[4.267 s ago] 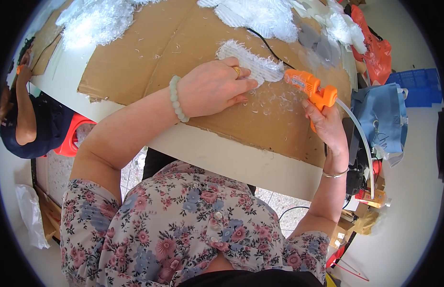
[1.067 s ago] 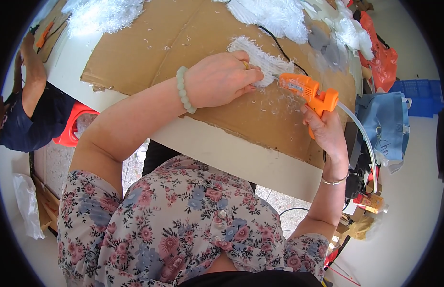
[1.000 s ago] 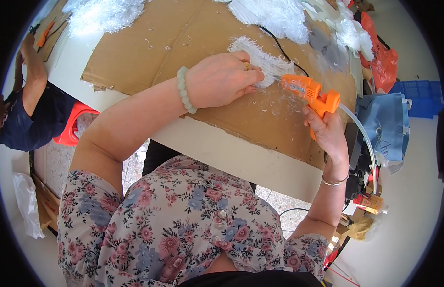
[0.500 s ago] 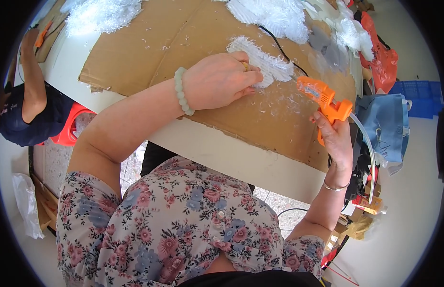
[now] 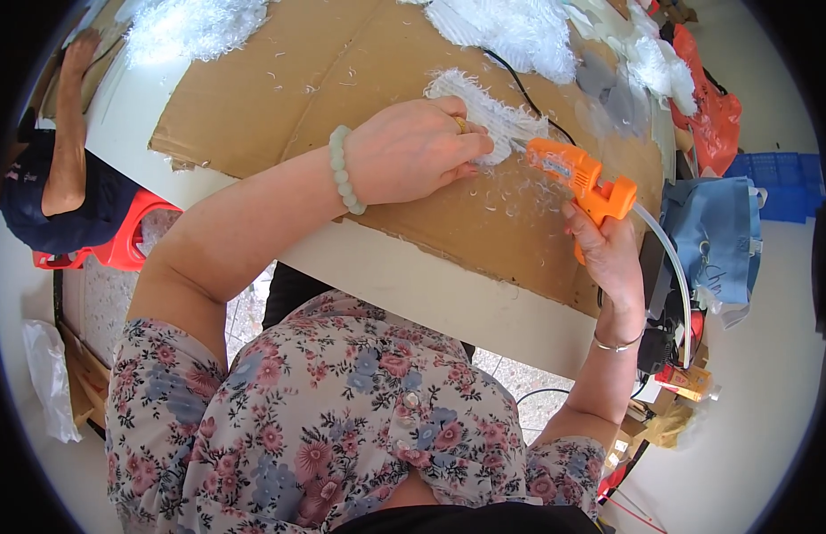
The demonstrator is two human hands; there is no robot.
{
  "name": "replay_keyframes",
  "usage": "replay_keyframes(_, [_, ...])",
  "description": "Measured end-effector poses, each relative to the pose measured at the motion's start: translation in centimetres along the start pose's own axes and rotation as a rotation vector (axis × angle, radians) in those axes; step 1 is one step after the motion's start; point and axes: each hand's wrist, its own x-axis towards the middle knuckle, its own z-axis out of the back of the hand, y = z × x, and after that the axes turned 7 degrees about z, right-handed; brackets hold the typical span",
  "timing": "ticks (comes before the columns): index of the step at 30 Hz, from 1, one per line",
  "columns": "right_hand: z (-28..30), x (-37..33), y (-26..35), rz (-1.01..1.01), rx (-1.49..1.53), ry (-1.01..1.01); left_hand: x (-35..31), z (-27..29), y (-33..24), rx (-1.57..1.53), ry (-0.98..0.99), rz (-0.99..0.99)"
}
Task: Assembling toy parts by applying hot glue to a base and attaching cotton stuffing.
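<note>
The left hand (image 5: 408, 151), half curled, rests on the white fringed patch (image 5: 502, 120) upon the cardboard (image 5: 279, 125); whether it pinches is unclear. The right hand (image 5: 609, 254) grips the orange glue gun (image 5: 569, 167), whose tip should avoid skin.

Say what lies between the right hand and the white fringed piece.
In the head view, the orange glue gun lies between them, gripped by the right hand and pointing toward the white fringed piece.
</note>
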Motion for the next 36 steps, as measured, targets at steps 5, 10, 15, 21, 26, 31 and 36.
replay_keyframes(5, [0.0, 0.1, -0.3, 0.016, -0.085, -0.008, 0.0, 0.1, -0.1, -0.014, 0.004, -0.008])
replay_keyframes(10, [0.2, -0.1, 0.3, -0.021, 0.069, -0.061, 0.0, -0.2, 0.0, 0.018, 0.001, 0.000])
replay_keyframes(15, [1.1, -1.6, 0.0, -0.020, 0.060, -0.063, 0.0, -0.3, -0.1, 0.024, -0.103, -0.055])
replay_keyframes(21, [0.6, -1.3, -0.1, -0.066, -0.025, -0.043, 0.2, -0.3, -0.1, 0.048, -0.058, -0.037])
replay_keyframes(26, [-0.4, -0.7, -0.4, -0.024, -0.033, -0.092, 0.2, -0.4, -0.4, 0.089, -0.004, -0.026])
replay_keyframes(31, [0.4, -0.9, -0.7, -0.027, 0.030, -0.108, 0.1, -0.2, -0.5, 0.081, 0.009, -0.015])
replay_keyframes(36, [0.1, -0.8, -0.7, -0.051, 0.010, -0.099, 0.1, -0.2, -0.4, 0.081, 0.001, -0.015])
